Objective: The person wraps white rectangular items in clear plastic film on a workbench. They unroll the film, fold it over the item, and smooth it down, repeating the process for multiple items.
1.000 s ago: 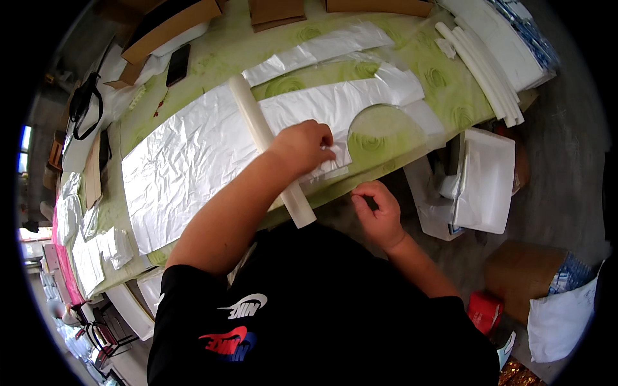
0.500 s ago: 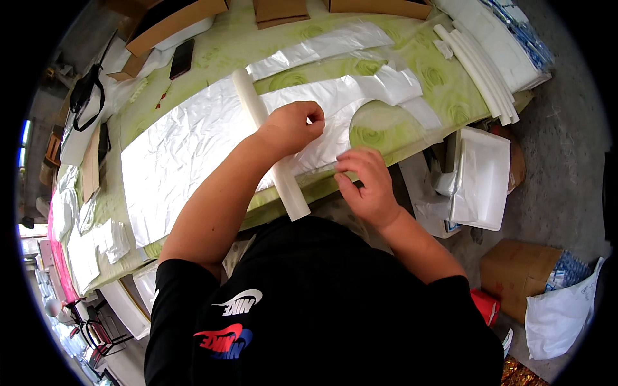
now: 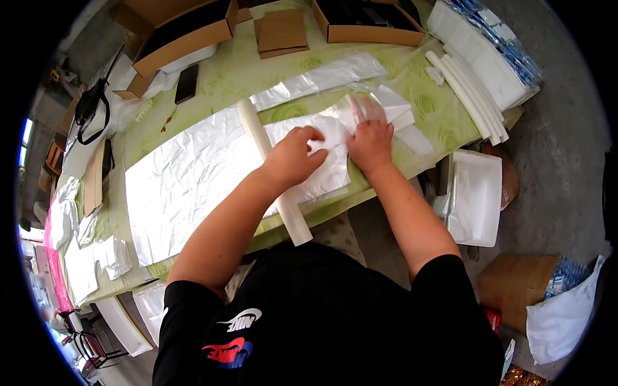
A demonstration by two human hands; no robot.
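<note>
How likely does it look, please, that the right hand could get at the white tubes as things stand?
Probably yes: between the right hand and the white tubes seem to lie only the end of the white plastic sheet and green tablecloth; nothing upright blocks it.

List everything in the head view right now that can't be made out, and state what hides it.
All in the head view:
Right hand: fingers blurred; whether they press or hover over the plastic sheet is unclear.
Left hand: palm hidden by the back of the hand.
White tube: middle covered by the left hand and wrist.
Right-hand cardboard box: cut off by the upper edge.
</note>
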